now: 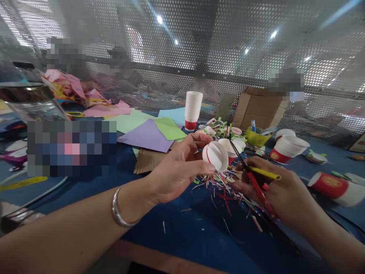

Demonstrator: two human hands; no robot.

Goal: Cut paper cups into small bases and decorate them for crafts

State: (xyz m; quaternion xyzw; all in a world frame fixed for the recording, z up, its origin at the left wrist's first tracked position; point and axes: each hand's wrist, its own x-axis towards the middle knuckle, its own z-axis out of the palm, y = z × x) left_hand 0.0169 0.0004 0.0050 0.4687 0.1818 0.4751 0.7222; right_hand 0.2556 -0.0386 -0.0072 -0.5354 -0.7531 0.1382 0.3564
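Note:
My left hand (182, 167), a silver bangle on its wrist, pinches the cut-down bottom of a white paper cup (216, 156) by its edge. The piece has a thin red line around it and its hollow side faces right. In my right hand (279, 190) is a pair of scissors (258, 190) with red handles and dark blades pointing up and left, close to the cup piece. A thin yellow stick (265, 173) lies across the same hand. Behind the cup piece stands another white-and-red paper cup (230, 149). Thin paper scraps (225, 190) lie beneath both hands.
A tall stack of paper cups (193, 110) stands at the back. Coloured paper sheets (148, 135) lie left of it. More cups (289, 148) and a tipped cup (336, 188) are on the right, near a yellow container (256, 137) and cardboard (256, 108). A glass jar (34, 102) stands left.

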